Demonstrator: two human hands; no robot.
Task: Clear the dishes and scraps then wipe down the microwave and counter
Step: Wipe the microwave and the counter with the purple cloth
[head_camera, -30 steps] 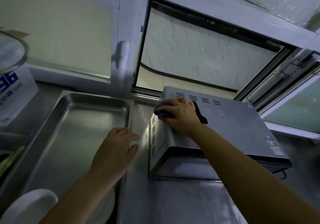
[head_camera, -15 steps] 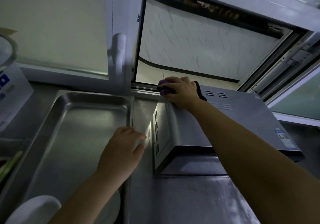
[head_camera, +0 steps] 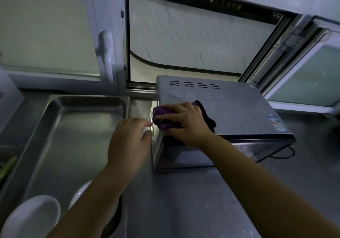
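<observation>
A silver microwave stands on the steel counter below an open window. My right hand grips a purple and black cloth and presses it on the microwave's top left edge near the front. My left hand hovers with loosely curled fingers over the counter strip just left of the microwave's vented side; whether it touches the microwave I cannot tell. Two white dishes lie at the near end of a steel tray on the left; the second dish is partly hidden by my left forearm.
The open window is behind the microwave, its swung-out sash at the right. A white window handle juts out at the left. A black cord trails from the microwave's right side. A white box stands at far left.
My right hand has pulled the cloth from the microwave's back left corner toward the front along the left edge. My left hand has shifted right, closer to the microwave's side.
</observation>
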